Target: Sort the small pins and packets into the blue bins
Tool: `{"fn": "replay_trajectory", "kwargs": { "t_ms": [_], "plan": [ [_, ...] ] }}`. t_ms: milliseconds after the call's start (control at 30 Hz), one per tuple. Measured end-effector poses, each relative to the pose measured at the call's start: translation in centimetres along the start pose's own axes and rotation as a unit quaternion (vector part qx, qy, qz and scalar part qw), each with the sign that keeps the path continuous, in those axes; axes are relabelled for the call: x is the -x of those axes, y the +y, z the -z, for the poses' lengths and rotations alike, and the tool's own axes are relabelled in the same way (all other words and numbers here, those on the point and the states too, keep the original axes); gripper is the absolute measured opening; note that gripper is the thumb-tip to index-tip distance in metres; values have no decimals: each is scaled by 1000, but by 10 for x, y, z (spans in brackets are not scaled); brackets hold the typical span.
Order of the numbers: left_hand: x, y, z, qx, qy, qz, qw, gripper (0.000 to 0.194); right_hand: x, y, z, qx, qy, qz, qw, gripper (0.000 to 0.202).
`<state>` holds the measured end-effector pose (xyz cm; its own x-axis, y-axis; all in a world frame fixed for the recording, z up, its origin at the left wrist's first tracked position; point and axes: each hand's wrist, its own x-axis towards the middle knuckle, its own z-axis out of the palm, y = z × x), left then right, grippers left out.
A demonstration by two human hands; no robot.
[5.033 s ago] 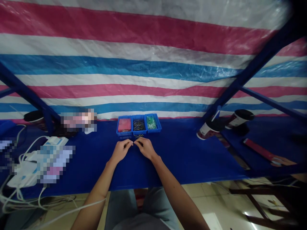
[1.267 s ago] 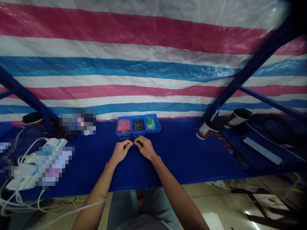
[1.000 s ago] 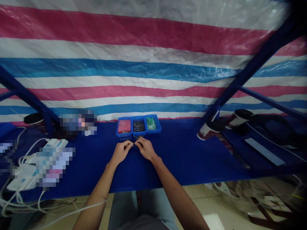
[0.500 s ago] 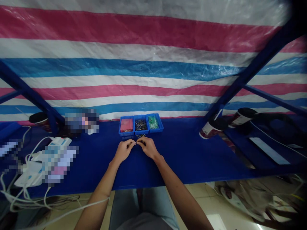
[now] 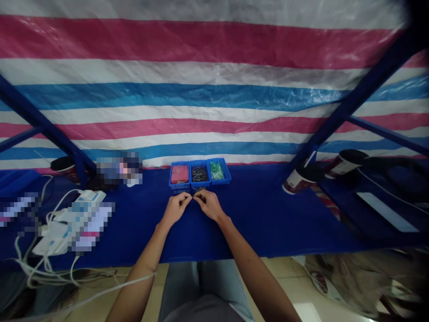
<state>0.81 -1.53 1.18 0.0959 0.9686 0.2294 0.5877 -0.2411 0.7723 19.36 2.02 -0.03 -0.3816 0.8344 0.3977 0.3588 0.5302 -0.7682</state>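
Note:
My left hand [image 5: 175, 208] and my right hand [image 5: 209, 205] meet fingertip to fingertip above the blue table [image 5: 254, 210]. The fingers of both are closed in a pinch around something too small to make out. Just beyond them stand three small blue bins side by side. The left bin holds pink-red flat pieces [image 5: 180, 174], the middle one a heap of dark screws [image 5: 199, 174], and the right one green and clear small pieces [image 5: 217, 170]. A few loose screws [image 5: 200, 188] lie in front of the middle bin, partly hidden behind my right hand.
At the left lie white power strips [image 5: 56, 237] with tangled cables; one cable crosses near my left forearm. Lidded cups [image 5: 296, 180] stand at the right, another [image 5: 63, 164] at the far left. Blue metal posts [image 5: 321, 127] rise on both sides before a striped tarp [image 5: 214, 96].
The whole view has shifted slightly, so the bins and table sit a little further right. My hands keep the same fingertip-to-fingertip pinch.

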Motion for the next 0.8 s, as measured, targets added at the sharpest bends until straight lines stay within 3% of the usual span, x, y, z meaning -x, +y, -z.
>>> {"fn": "replay_trajectory", "kwargs": {
  "t_ms": [800],
  "plan": [
    [-1,3,3,9,-19,12,1000,37,0,-1,1,17,3,9,1000,15]
  ]
}}
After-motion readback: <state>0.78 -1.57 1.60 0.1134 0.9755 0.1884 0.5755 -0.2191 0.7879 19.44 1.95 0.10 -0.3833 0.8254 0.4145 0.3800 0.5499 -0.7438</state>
